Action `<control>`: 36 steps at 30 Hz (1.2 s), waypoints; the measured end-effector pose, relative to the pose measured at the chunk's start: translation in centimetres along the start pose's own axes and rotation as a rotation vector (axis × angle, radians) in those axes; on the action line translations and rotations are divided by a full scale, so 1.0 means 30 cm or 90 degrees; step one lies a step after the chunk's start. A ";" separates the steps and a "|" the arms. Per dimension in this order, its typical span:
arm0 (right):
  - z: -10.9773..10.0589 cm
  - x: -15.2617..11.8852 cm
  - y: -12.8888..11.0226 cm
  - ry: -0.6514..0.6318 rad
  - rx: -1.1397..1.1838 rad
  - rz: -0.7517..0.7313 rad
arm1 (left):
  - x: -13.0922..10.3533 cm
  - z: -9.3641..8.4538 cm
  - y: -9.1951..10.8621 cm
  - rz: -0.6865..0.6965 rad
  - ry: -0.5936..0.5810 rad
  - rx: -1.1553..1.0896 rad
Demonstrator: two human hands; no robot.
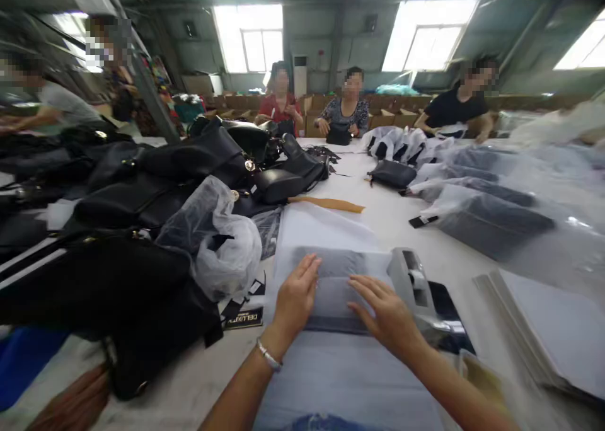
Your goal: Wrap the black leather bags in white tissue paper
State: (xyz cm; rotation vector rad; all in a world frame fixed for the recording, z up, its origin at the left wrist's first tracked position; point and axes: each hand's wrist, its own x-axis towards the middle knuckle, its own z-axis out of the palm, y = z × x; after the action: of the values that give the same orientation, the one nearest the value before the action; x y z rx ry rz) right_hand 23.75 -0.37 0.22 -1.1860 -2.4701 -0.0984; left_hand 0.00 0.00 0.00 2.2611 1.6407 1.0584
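Observation:
A flat dark item under thin white translucent wrapping [335, 297] lies on the table in front of me. My left hand [297, 295] rests along its left side with straight fingers. On its right part lies my right hand [385, 311], fingers stretched and slightly spread. Neither hand grips anything. White sheets [350, 380] lie under the item and reach toward me. Just right of my right hand stands a grey tape dispenser [410, 280]. A crumpled translucent bag [227, 254] and a black tag marked DELUXITY [244, 318] are to the left.
Black handbags [165, 160] are heaped at left. At lower left is another person's hand [75, 399]. Bags in translucent wrapping [491, 223] line the right, behind a stack of white sheets [553, 330]. A brown strip [328, 204] lies ahead. Several co-workers are around the table.

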 end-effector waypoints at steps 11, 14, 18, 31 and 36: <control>0.246 -0.107 0.046 0.142 -0.019 -0.123 | 0.073 0.053 0.028 0.067 -0.185 0.106; 0.212 -0.100 0.046 0.119 -0.014 -0.113 | 0.084 0.001 0.037 0.053 -0.183 0.057; 0.055 -0.038 0.015 0.002 0.047 -0.018 | 0.050 -0.086 0.043 -0.016 -0.071 0.040; -0.131 0.318 0.244 -0.032 0.169 0.037 | 0.107 -0.028 -0.117 -0.236 -0.002 -0.039; -0.104 0.356 0.298 -0.055 0.196 0.018 | 0.189 -0.033 -0.073 -0.321 -0.010 -0.008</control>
State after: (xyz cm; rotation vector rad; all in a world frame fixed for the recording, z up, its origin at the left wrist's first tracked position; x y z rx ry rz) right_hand 25.55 12.46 6.20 -1.1090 -2.4286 0.3355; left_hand -1.44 5.58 2.19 1.6938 2.0307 0.9089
